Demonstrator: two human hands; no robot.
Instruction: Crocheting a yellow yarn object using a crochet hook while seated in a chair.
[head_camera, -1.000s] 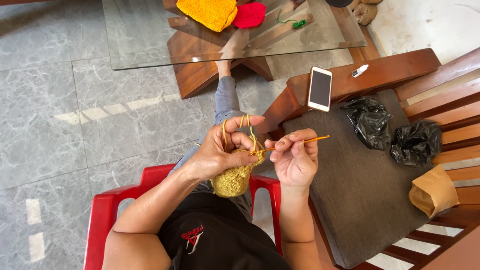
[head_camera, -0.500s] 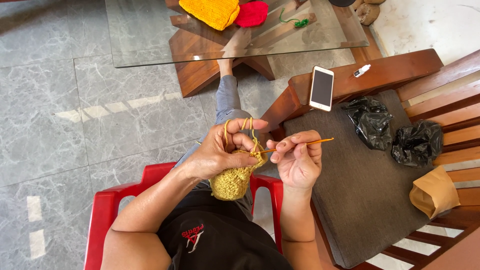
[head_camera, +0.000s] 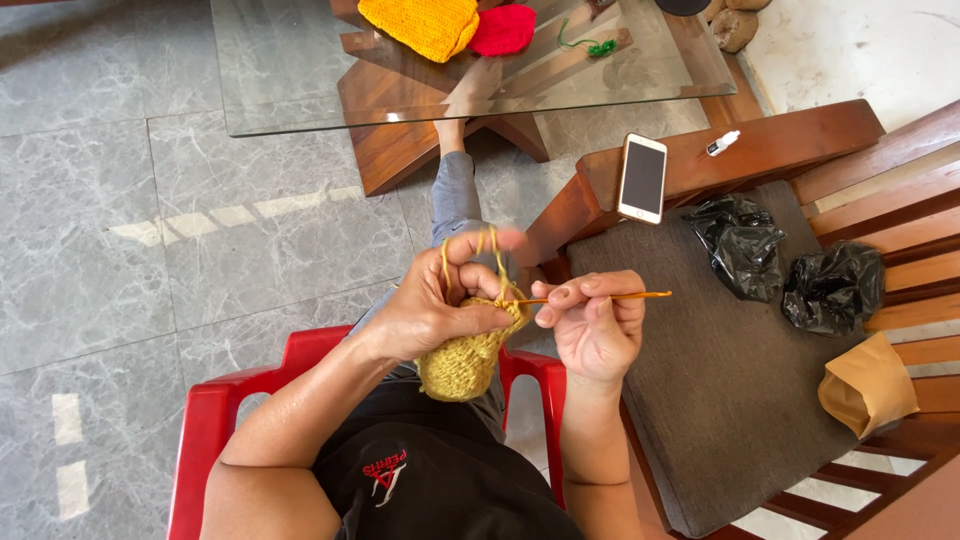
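Yellow crochet piece (head_camera: 462, 362) at frame centre, hanging below left hand (head_camera: 430, 310), above red plastic chair (head_camera: 215, 420). Left hand closed around top edge of piece, yellow yarn (head_camera: 470, 250) looped up over raised index finger for tension. Right hand (head_camera: 592, 325) just right of it, pinching crochet hook (head_camera: 600, 296) between thumb and fingers; hook lies roughly level, tip buried at the working edge by left thumb. Hands nearly touching. Judged step: mid-stitch, hook inserted, yarn-over pending. Next move likely needs steady yarn tension plus small wrist turn to catch strand and draw it through. Elsewhere: phone (head_camera: 642, 178) on wooden arm at upper right, two black bags (head_camera: 780, 265) on dark cushion (head_camera: 700, 400), finished orange and red pieces (head_camera: 450, 25) on glass table (head_camera: 300, 90) at top.
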